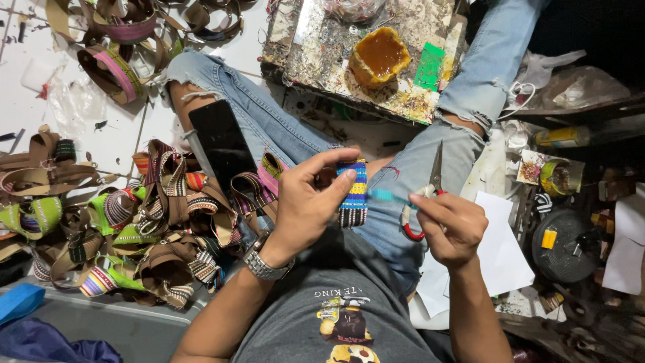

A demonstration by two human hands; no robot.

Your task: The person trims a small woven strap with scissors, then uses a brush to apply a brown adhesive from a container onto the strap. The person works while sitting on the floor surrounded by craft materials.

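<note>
A paint-spattered board (316,47) lies between the person's knees, and on it sit an orange-yellow cup of amber glue (379,57) and, just beside it to the right, a flat green rectangular card (429,66). Further right, near a dark shelf, a yellow tube-shaped container (562,137) lies on its side, with a round tin (559,176) bearing a yellow-green label below it and a small square patterned packet (532,167) touching it. A white sheet of paper (505,249) lies on the floor by the right thigh. A black phone (220,144) rests on the left thigh. The left hand (306,202), a metal watch (265,263) at its wrist, is raised over the lap with its fingers (336,160) pinching the top of a striped woven strap (354,191), blue and yellow with a black-and-white end, which hangs upright above the jeans. The right hand (451,225) is curled into a closed grip around a thin blue brush (390,196), whose tip points left and nearly meets the strap; the same hand holds red-handled scissors (430,191), blades pointing up. To the left, a heap of brown woven sandal straps (148,228) covers the white tiled floor (27,101).
</note>
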